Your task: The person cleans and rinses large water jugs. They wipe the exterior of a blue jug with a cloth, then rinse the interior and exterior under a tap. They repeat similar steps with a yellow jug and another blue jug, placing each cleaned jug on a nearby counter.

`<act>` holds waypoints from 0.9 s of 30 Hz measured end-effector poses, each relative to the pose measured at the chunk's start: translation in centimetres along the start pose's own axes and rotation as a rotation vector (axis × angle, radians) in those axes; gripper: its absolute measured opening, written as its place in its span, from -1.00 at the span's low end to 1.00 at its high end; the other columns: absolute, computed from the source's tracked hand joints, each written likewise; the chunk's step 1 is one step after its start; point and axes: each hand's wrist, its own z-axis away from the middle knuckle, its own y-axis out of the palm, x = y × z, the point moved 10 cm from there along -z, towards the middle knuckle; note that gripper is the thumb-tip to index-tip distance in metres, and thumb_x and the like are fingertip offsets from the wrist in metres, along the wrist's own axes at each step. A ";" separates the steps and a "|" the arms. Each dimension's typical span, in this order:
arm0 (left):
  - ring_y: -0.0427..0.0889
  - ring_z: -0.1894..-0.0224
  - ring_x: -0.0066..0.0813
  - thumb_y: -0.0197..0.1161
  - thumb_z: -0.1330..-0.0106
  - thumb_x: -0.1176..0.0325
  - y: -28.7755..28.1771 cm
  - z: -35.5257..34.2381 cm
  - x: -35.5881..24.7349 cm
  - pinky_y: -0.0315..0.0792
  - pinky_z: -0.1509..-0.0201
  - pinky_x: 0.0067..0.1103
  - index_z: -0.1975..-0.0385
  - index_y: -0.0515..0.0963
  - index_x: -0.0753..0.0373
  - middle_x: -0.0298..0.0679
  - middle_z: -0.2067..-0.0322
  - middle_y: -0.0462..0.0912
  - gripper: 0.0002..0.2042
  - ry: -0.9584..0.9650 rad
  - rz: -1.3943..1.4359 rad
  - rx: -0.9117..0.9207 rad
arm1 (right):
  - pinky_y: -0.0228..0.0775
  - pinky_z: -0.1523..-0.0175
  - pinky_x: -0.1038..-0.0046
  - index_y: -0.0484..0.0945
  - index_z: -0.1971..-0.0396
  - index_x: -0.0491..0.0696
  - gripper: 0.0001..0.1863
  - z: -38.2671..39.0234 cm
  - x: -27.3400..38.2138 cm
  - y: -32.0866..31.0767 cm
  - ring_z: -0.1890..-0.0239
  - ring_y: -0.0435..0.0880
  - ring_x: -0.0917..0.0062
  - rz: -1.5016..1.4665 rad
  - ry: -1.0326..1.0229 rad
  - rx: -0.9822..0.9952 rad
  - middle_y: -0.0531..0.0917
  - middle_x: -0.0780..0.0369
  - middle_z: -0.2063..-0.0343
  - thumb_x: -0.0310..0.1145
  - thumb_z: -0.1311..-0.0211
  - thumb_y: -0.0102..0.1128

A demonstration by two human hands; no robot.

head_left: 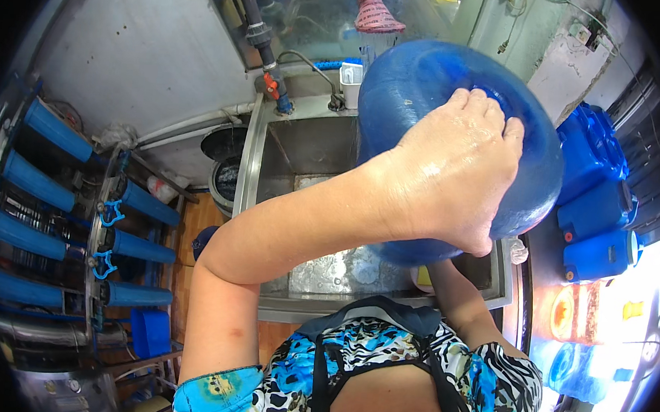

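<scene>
Big round blue plastic bottle (417, 83): at 2 o'clock, held up over the shiny grey steel sink (249, 163).
Bare wet left hand (453, 168): its fingers are bent and grip the side of the bottle that faces up.
Bare right hand: it hides behind the bottle. Only the right forearm (460, 297) shows, so I cannot tell what its fingers do.
Lifting: I think this part is done, since the bottle is up.
Wetting: it looks begun, because the left hand shines with water.
Setting down: not done. I cannot tell how much else is left.
Bottle count: one in hand.
Sink count: one, under the bottle.
Pink-wrapped pipe end (379, 16): one, at 12 o'clock.
Small white plastic box (350, 86): one, at 12 o'clock.
Red valve handle (271, 86): one, at 11 o'clock.
Long blue tubes (40, 181): I count seven, at 9 o'clock.
Boxy blue plastic jugs (598, 212): at least three, at 3 o'clock.
</scene>
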 end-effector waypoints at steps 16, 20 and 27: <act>0.58 0.11 0.04 0.58 0.32 -0.05 -1.0 4.1 3.8 0.44 -0.11 -0.30 0.06 0.45 0.62 0.18 0.29 0.57 -0.10 -0.234 -0.140 -0.103 | 0.58 0.12 0.04 0.56 0.08 -0.17 -0.68 -1.3 0.1 2.9 0.22 0.69 0.24 -0.014 -0.007 0.026 0.66 0.09 0.24 -0.26 -0.31 0.24; 0.55 -0.12 0.21 0.51 0.32 -0.34 -1.8 8.4 8.0 0.40 -0.28 -0.23 -0.13 0.47 0.51 0.30 -0.02 0.57 0.09 -0.366 -0.067 -0.096 | 0.58 0.12 0.03 0.56 0.08 -0.17 -0.68 -1.6 -0.4 3.6 0.22 0.69 0.24 -0.018 -0.001 0.035 0.66 0.09 0.24 -0.26 -0.31 0.24; 0.72 0.24 -0.32 0.54 0.01 -0.01 5.6 26.5 23.9 0.56 0.07 -0.49 -0.05 0.57 0.39 -0.10 0.23 0.73 -0.30 -1.003 0.703 -0.467 | 0.55 -0.01 -0.07 0.49 0.02 -0.14 -0.63 -0.6 7.6 -2.5 0.12 0.68 0.17 -0.253 -0.206 -0.204 0.64 0.07 0.16 -0.25 -0.30 0.29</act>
